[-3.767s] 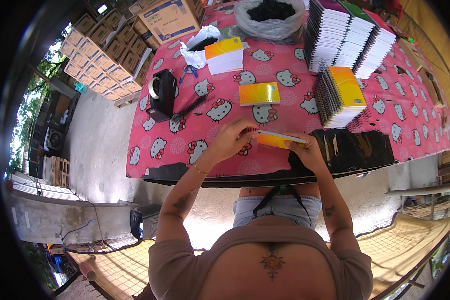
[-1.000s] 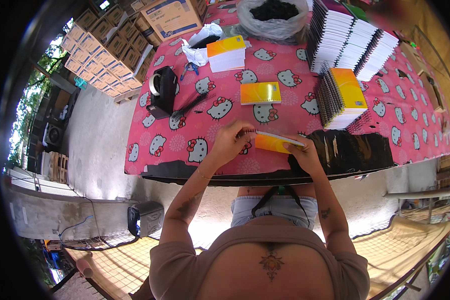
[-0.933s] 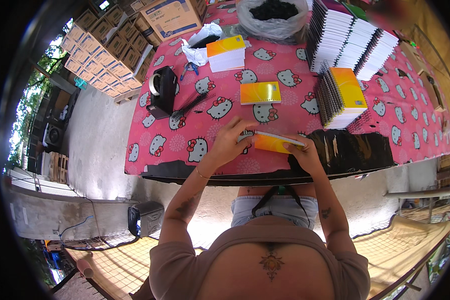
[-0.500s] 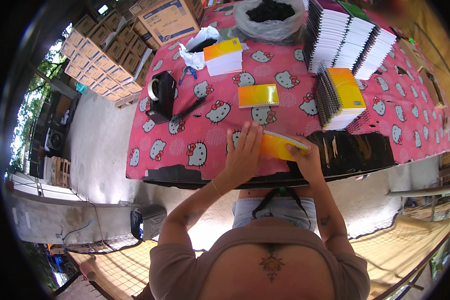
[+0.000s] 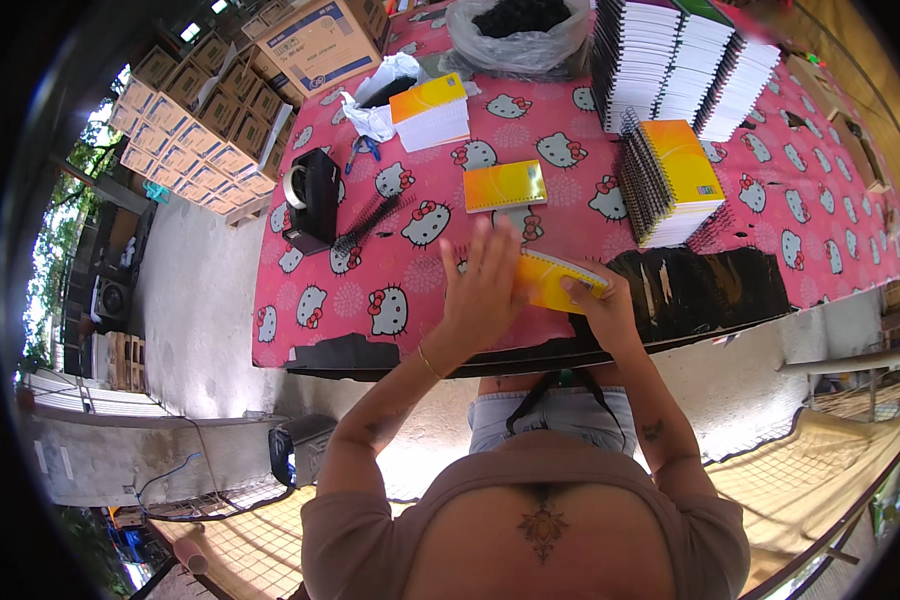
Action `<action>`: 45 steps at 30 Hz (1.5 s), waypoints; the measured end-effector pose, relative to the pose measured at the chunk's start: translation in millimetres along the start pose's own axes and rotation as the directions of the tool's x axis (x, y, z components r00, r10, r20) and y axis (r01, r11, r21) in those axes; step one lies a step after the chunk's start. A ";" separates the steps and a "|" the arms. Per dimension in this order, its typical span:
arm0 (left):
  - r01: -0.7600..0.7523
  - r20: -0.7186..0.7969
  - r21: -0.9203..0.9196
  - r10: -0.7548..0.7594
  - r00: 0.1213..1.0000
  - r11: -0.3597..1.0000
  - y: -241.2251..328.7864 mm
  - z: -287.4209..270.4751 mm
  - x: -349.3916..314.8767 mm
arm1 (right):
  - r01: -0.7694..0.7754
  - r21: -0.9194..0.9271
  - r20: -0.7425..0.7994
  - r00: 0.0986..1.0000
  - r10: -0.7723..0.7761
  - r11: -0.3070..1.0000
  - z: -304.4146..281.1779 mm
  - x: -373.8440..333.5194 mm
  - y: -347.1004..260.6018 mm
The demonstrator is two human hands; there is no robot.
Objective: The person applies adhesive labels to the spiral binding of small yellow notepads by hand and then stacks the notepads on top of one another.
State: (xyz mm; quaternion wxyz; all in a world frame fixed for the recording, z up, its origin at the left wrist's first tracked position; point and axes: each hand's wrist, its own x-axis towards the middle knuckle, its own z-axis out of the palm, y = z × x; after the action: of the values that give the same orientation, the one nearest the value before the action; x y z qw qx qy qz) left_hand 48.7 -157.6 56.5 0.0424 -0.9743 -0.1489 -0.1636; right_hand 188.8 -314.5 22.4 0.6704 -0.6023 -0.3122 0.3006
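Behind the held notebook (image 5: 547, 283), on the table (image 5: 355, 292): tape dispenser (image 5: 317, 198) left, notebook stack (image 5: 678, 170) right, lone notebook (image 5: 505, 187) between.

Blurry left hand (image 5: 482, 287); notebook (image 5: 548, 283) contact unclear

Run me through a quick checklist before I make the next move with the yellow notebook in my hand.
1. Notebook held: ok. Your right hand grips the yellow notebook toward its right end.
2. Left hand gripping too: not ok. Your left hand is open, fingers outstretched, by its left end.
3. Coil through the whole edge: cannot tell. It's too small, and the left end is partly covered.
4. Loose black coils in view: ok. They lie beside the tape dispenser.
5. Blue-handled tool set down: ok. It lies on the table.
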 end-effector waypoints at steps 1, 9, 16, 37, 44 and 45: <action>-0.047 -0.023 -0.042 0.046 0.999 0.998 4.5 9.7 -11.2 | 0.003 0.040 -0.008 1.000 -0.002 0.999 -1.6 -0.4 -0.5; -0.101 -0.031 0.071 0.103 0.994 0.992 -1.6 1.5 -7.2 | -0.003 0.085 0.021 1.000 0.001 0.996 4.3 -1.9 -8.6; -0.001 -0.081 0.020 0.002 0.997 1.000 -2.5 -16.8 10.9 | -0.002 0.061 0.083 0.997 -0.003 0.998 13.7 0.6 -2.9; -0.168 -0.157 -0.284 0.127 0.979 0.944 28.4 13.4 -22.5 | 0.110 -0.121 0.137 0.986 -0.093 0.986 -0.3 6.5 -2.8; -0.221 0.069 -0.231 0.243 0.968 0.947 1.7 12.3 0.5 | 0.074 -0.089 0.185 0.981 -0.057 0.993 1.0 4.1 27.5; -0.233 -0.018 -0.187 0.234 0.972 0.954 6.7 18.2 -4.5 | 0.080 -0.054 0.172 0.983 -0.070 0.995 1.1 3.7 30.1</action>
State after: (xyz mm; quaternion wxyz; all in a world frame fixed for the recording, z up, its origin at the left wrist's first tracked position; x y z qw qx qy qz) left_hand 52.2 -162.8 37.6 -0.0309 -0.9850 -0.0169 -0.1688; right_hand 189.5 -308.1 -7.3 0.6334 -0.5824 -0.3998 0.3158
